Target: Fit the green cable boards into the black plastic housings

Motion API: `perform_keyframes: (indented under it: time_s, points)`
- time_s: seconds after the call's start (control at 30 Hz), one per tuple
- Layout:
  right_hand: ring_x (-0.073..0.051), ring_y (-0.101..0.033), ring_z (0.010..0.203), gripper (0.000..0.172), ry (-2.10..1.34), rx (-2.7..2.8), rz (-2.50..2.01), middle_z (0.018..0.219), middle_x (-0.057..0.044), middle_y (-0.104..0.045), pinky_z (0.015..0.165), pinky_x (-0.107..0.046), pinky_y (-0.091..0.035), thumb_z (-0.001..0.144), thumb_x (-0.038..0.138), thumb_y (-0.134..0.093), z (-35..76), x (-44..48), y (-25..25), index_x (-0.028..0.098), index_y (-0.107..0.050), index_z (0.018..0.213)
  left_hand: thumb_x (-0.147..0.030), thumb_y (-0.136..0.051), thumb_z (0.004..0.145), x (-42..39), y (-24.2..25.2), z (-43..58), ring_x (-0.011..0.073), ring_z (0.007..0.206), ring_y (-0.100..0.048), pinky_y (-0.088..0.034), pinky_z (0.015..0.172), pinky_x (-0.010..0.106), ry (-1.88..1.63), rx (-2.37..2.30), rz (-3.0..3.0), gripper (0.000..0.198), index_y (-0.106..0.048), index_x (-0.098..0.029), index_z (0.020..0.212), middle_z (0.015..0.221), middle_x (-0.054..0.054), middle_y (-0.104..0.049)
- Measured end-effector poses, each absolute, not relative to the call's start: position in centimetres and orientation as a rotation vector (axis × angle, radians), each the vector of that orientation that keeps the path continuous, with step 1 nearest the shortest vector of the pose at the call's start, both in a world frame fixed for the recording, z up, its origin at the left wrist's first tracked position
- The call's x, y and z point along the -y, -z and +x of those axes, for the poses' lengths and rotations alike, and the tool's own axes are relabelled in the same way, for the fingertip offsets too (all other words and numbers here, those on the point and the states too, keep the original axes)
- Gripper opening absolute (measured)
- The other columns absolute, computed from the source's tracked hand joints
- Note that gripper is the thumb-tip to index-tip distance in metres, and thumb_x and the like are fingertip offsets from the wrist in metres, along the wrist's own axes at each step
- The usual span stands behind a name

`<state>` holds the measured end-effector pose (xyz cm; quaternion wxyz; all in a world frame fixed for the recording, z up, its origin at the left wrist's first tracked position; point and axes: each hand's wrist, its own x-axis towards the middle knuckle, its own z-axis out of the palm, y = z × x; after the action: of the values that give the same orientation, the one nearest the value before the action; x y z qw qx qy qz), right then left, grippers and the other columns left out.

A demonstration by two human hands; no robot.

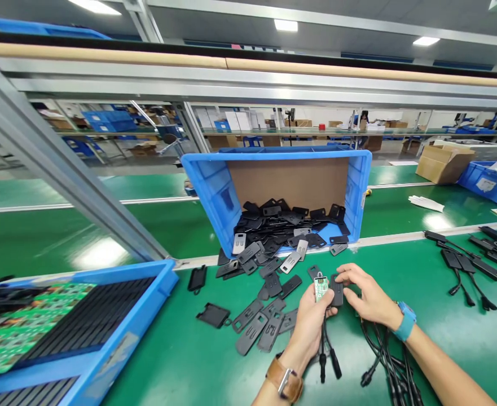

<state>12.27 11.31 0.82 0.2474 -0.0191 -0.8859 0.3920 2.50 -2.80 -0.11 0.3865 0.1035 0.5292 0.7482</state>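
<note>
My left hand (pixel 309 321) is closed round a small green circuit board (pixel 320 287) whose black cables (pixel 328 352) hang below my fist. My right hand (pixel 369 296) pinches a black plastic cover (pixel 337 290) and holds it right beside the board. Both hands hover over the green bench, just in front of a pile of black plastic covers (pixel 269 254) that spills out of a tipped blue bin (pixel 218 192). A brown watch strap is on my left wrist and a blue band on my right.
A blue tray (pixel 146 304) with green circuit boards (pixel 23 321) sits at the lower left. A bundle of black cables (pixel 387 361) lies under my right forearm. Assembled black units with leads (pixel 472 265) lie at the right. Cardboard box (pixel 443 160) and white gloves (pixel 426 203) are beyond.
</note>
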Motion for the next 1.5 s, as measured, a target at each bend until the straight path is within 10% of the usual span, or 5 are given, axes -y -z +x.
perform_keyframes:
  time_s: [0.33, 1.3, 1.5]
  points:
    - [-0.029, -0.049, 0.13, 0.051, -0.903, 2.579, -0.069, 0.14, -0.015, -0.051, 0.108, -0.046, -0.043, 0.084, 0.044, -0.073, 12.5, -11.1, -0.4, 0.021, -0.057, 0.127, -0.033, -0.078, 0.073, 2.7, 0.7, 2.2, 0.0168, 0.083, -0.059, -0.05, 0.071, 0.025, -1.979, -1.435, 0.362, 0.037, -0.064, -0.015, 0.103, 0.098, 0.007, -0.067]
    - [-0.029, -0.043, 0.136, 0.076, -1.083, 2.464, -0.015, 0.148, -0.011, -0.046, 0.112, -0.051, -0.038, 0.083, 0.025, -0.07, 12.1, -9.6, -0.6, 0.028, -0.037, 0.15, -0.044, -0.076, 0.078, 2.7, -0.2, 3.1, 0.0158, 0.074, -0.058, -0.047, 0.068, 0.027, -1.966, -1.107, 0.457, 0.036, -0.065, -0.015, 0.094, 0.09, 0.008, -0.064]
    - [-0.021, -0.066, 0.081, 0.048, -1.631, 2.14, -0.364, 0.1, -0.009, -0.069, 0.076, -0.036, -0.056, 0.095, 0.054, -0.053, 11.7, -10.1, 0.0, 0.02, -0.062, 0.126, -0.044, -0.071, 0.083, 2.7, 0.3, 3.7, 0.0186, 0.079, -0.062, -0.048, 0.067, 0.029, -1.89, -1.08, 0.566, 0.041, -0.06, -0.015, 0.109, 0.097, 0.011, -0.067]
